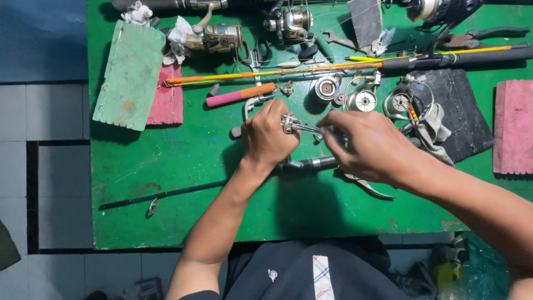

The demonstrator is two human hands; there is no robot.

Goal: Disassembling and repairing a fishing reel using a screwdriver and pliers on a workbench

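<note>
My left hand [268,136] grips a small metal reel part [289,123] with a thin shaft sticking out to the right. My right hand [363,145] pinches the far end of that shaft, fingers closed around it. Both hands hover over a green table [183,155]. Under them lies a dark fishing rod [222,186] that runs left across the table, with its handle section [316,163] between my wrists. Loose round reel parts [363,100] lie just beyond my right hand.
A green foam block [129,75] and a pink one [166,97] lie at the left, another pink block [513,126] at the right edge. A pink-orange tool [240,95], an orange-yellow rod [288,71], reels [214,38], pliers [477,36] and a black mat [461,111] fill the back.
</note>
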